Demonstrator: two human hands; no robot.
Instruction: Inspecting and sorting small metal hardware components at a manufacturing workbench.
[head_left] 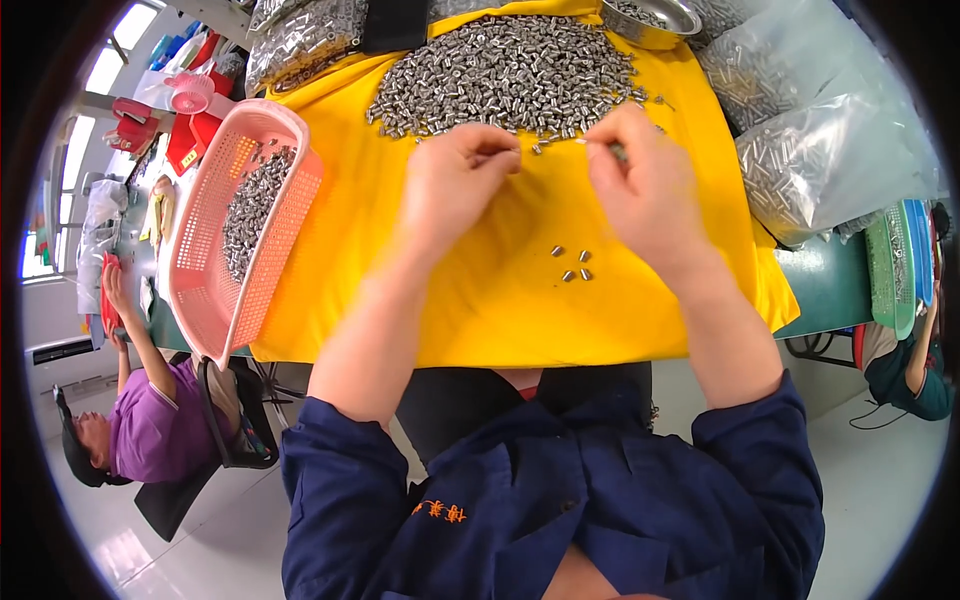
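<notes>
The big pile of small metal pieces (pixel 500 75) sits on a yellow cloth (pixel 480 310), just past both hands, maybe so that they are easy to reach. The soft cloth lies over the green bench (pixel 825 290), and I think it helps stop the round bits from rolling away.

The left hand (pixel 450 180) is up at the near edge of the pile. Its fingers curl in toward the thumb, but I cannot tell if that grip is pinching a piece. The right hand (pixel 648 185) is across from it, with a gap between them. Its thumb and fingers bend close too, and something small shows there, but I cannot tell what this grip holds, or if it is pressed together.

Four loose pieces (pixel 568 275) lie nearer the person, well apart from the pile, perhaps so they don't get mixed in. A pink basket (pixel 278 235) on the left has more pieces inside, and its tall sides likely keep them from spilling. A shiny bowl (pixel 645 40) and clear bags (pixel 795 165) hold more
</notes>
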